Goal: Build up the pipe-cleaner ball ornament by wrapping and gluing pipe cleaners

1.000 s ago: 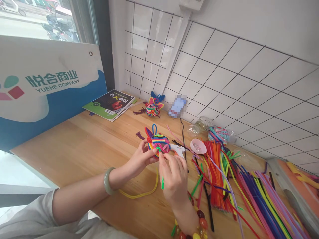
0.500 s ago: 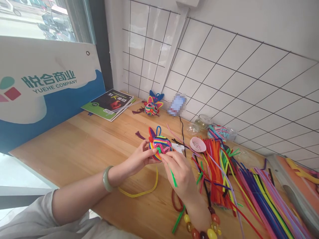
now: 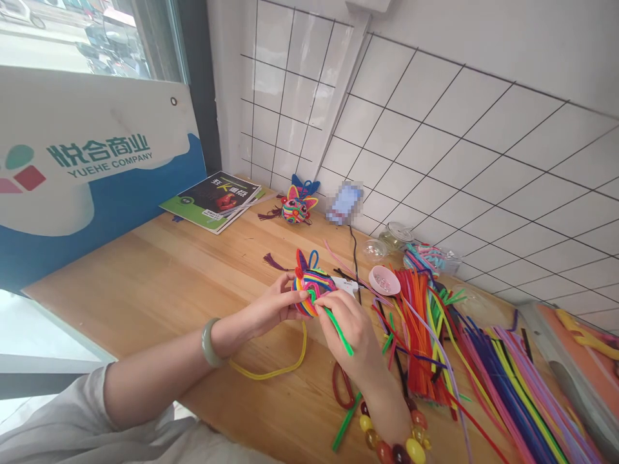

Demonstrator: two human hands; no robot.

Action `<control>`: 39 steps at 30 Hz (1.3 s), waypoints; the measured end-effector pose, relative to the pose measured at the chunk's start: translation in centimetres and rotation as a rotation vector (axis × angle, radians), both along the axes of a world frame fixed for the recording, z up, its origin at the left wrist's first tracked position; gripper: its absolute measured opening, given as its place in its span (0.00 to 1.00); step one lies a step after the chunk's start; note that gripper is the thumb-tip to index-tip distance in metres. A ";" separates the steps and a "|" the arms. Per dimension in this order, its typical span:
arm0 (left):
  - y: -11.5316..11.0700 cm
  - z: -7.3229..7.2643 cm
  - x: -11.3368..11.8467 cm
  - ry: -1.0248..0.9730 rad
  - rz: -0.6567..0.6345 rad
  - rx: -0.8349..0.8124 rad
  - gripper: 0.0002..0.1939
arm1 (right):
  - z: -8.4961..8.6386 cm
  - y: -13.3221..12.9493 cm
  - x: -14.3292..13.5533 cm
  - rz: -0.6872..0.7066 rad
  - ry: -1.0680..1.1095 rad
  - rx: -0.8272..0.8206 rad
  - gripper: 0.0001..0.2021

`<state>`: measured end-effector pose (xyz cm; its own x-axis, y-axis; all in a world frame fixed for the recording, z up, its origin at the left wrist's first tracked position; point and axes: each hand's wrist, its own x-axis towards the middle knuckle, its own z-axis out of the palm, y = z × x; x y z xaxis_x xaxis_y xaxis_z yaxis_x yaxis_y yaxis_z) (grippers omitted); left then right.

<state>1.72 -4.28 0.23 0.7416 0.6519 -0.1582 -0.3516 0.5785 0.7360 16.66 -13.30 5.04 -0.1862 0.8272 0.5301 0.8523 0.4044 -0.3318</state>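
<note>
My left hand (image 3: 275, 301) is closed round the left side of a round ornament (image 3: 314, 278) wrapped in many-coloured fuzzy pipe cleaners, its thumb on the front. An ear-like red and purple piece and a blue loop stick up from the ornament, and a dark tassel (image 3: 275, 261) lies behind it. In a pinch, my right hand (image 3: 351, 328) has a green pipe cleaner (image 3: 342, 334) against the ornament's front; its loose tail hangs down over the fingers. Beyond my right hand is a white glue-gun-like tool (image 3: 345, 283), partly hidden.
A finished-looking ornament (image 3: 296, 207) stands by the wall near a blurred phone (image 3: 344, 201). Books (image 3: 213, 200) lie at the back left. To the right are a pink bowl (image 3: 384, 281), orange pipe cleaners (image 3: 416, 322) and more coloured bundles. Red-handled scissors (image 3: 341, 386) and a yellow strand (image 3: 271, 374) lie in front.
Both hands and the ornament have shifted slightly right. More of the green pipe cleaner's tail now shows across my right fingers.
</note>
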 end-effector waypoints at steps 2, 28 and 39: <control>0.1 0.1 0.0 0.017 -0.004 0.002 0.27 | -0.1 -0.1 0.0 -0.007 0.054 -0.014 0.06; -0.3 0.1 0.0 -0.024 0.004 0.051 0.22 | -0.5 0.0 0.0 -0.029 0.140 -0.027 0.06; -0.9 -0.1 0.6 -0.039 0.088 0.003 0.23 | -1.0 0.3 -0.3 -0.020 0.151 0.004 0.06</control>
